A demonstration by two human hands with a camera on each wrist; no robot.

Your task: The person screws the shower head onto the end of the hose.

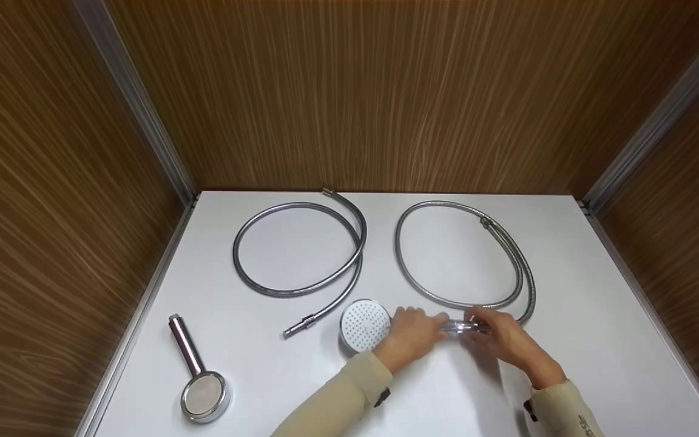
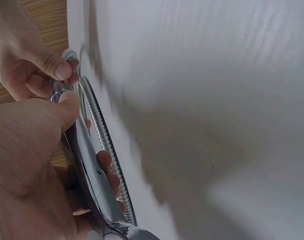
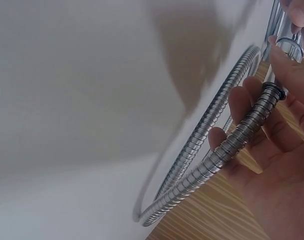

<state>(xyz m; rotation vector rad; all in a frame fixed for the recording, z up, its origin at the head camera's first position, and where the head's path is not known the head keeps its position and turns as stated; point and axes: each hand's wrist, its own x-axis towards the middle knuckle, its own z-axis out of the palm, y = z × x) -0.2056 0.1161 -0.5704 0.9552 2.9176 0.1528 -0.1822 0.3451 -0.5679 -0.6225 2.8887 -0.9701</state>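
My left hand (image 1: pixel 411 335) grips the handle of a chrome hand shower (image 1: pixel 363 326), whose round white spray face is turned up. In the left wrist view the chrome handle (image 2: pixel 90 162) runs along my palm, with my fingers behind it. My right hand (image 1: pixel 503 338) pinches the end fitting of a ribbed metal shower hose (image 1: pixel 397 243) at the tip of that handle. The right wrist view shows the hose (image 3: pixel 204 170) crossing my curled fingers, with a dark ring near its end. Fingers partly hide the joint, so I cannot tell how far the two are engaged.
A second metal shower hose (image 1: pixel 235 252) lies coiled at the back left of the white table (image 1: pixel 276 382). Another hand shower (image 1: pixel 204 394) lies at the front left. Wood-grain panels (image 1: pixel 386 97) with metal edges enclose the back and sides.
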